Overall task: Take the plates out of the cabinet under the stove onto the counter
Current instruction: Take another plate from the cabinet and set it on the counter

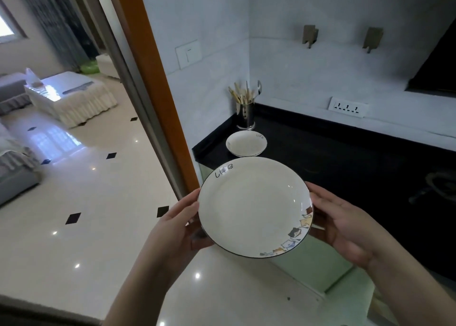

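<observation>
A white plate [251,207] with a dark rim, the word "Life" and small cat drawings is held in the air, just in front of the counter's near-left corner. My left hand [179,223] grips its left edge and my right hand [343,223] grips its right edge. A second, similar plate [246,144] lies flat on the black counter [345,163] near the left end. The cabinet under the stove shows only as pale green fronts [318,261] below the counter edge.
A metal holder with chopsticks and a spoon [245,113] stands behind the resting plate in the corner. A stove burner [439,185] is at the right. A wall socket [347,106] sits above the counter. An orange door frame [158,84] and glossy tiled floor lie to the left.
</observation>
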A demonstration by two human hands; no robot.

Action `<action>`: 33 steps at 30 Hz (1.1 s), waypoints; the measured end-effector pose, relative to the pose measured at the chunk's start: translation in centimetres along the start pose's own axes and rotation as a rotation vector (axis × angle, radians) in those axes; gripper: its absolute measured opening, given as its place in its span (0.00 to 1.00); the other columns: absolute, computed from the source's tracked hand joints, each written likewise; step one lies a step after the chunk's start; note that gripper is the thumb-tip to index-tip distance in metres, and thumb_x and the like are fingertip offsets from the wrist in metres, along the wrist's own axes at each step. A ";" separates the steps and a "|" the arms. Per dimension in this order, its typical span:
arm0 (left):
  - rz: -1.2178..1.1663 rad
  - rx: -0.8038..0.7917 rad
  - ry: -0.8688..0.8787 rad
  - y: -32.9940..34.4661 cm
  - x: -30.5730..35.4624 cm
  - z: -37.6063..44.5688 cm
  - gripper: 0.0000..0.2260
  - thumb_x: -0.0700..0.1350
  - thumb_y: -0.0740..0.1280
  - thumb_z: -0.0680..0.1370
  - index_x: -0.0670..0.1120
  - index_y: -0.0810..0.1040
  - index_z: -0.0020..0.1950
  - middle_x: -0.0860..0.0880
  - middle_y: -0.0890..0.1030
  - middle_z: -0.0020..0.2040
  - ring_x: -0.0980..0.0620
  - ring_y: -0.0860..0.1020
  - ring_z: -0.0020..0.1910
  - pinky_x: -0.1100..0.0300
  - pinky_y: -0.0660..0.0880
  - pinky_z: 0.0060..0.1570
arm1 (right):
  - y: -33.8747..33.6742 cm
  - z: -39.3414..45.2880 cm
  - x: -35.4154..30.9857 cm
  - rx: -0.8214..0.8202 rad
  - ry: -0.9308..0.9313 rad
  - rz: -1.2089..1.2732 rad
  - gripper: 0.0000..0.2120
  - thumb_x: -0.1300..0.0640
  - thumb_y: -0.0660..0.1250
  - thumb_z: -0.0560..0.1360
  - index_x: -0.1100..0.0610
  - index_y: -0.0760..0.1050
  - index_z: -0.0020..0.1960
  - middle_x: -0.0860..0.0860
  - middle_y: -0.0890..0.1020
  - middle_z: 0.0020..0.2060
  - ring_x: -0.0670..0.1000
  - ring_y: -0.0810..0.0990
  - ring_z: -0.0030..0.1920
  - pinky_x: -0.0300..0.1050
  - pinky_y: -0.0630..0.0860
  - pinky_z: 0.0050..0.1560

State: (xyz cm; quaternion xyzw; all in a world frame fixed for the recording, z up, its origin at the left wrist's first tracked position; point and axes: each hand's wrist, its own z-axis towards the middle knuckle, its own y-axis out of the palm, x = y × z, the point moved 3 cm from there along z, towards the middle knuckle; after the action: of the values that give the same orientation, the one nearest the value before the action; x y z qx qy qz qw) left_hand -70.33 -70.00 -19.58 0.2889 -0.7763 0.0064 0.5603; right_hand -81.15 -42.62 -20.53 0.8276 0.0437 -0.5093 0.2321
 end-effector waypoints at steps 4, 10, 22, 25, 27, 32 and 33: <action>0.014 -0.060 -0.021 -2.7 2.6 3.7 0.11 0.42 0.65 0.81 0.51 0.85 0.57 0.45 0.86 0.51 0.43 0.85 0.47 0.48 0.82 0.36 | 3.5 3.0 0.3 0.016 -0.018 -0.004 0.16 0.53 0.65 0.74 0.46 0.80 0.60 0.52 0.85 0.53 0.51 0.85 0.46 0.45 0.81 0.39; 0.077 -0.159 -0.042 -3.9 5.5 10.0 0.10 0.43 0.66 0.80 0.52 0.86 0.54 0.45 0.87 0.48 0.46 0.86 0.42 0.51 0.81 0.33 | 5.7 5.9 1.1 0.153 -0.052 0.031 0.15 0.57 0.60 0.81 0.47 0.77 0.64 0.54 0.84 0.56 0.53 0.84 0.51 0.49 0.81 0.44; 0.237 -0.436 -0.174 4.7 3.3 20.6 0.10 0.47 0.69 0.78 0.59 0.84 0.57 0.48 0.85 0.54 0.48 0.85 0.50 0.47 0.82 0.41 | -1.3 8.0 -0.2 0.404 -0.104 0.151 0.14 0.54 0.65 0.76 0.47 0.80 0.61 0.55 0.85 0.54 0.53 0.85 0.48 0.49 0.80 0.44; 0.282 -0.453 -0.175 7.5 2.5 23.2 0.11 0.46 0.67 0.80 0.59 0.83 0.59 0.48 0.85 0.54 0.48 0.84 0.50 0.47 0.82 0.42 | -3.2 9.8 -0.9 0.435 -0.145 0.168 0.16 0.51 0.69 0.68 0.45 0.82 0.55 0.55 0.85 0.53 0.55 0.85 0.49 0.47 0.82 0.42; 0.300 -0.456 -0.181 9.4 2.4 24.9 0.13 0.44 0.65 0.81 0.59 0.83 0.59 0.47 0.86 0.53 0.47 0.85 0.47 0.47 0.81 0.42 | -4.5 11.0 -1.7 0.457 -0.169 0.176 0.18 0.50 0.70 0.65 0.45 0.82 0.55 0.55 0.86 0.51 0.56 0.85 0.49 0.46 0.82 0.40; 0.312 -0.455 -0.196 14.0 2.0 28.9 0.14 0.42 0.63 0.82 0.58 0.83 0.58 0.45 0.85 0.54 0.44 0.85 0.49 0.47 0.81 0.38 | -8.0 13.7 -3.7 0.477 -0.194 0.169 0.16 0.47 0.71 0.65 0.41 0.82 0.53 0.52 0.86 0.52 0.52 0.84 0.52 0.44 0.82 0.42; 0.306 -0.457 -0.194 14.7 1.6 29.6 0.14 0.42 0.63 0.82 0.57 0.83 0.59 0.45 0.85 0.55 0.44 0.85 0.50 0.46 0.81 0.38 | -8.8 14.3 -4.0 0.488 -0.186 0.167 0.13 0.48 0.70 0.68 0.41 0.82 0.52 0.51 0.85 0.52 0.52 0.84 0.52 0.43 0.82 0.42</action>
State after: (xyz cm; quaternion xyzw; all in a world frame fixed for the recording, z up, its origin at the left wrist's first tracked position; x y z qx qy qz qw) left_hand -103.05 -68.35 -24.57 0.0339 -0.8421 -0.1119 0.5264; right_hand -97.53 -40.32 -25.40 0.8095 -0.1701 -0.5576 0.0700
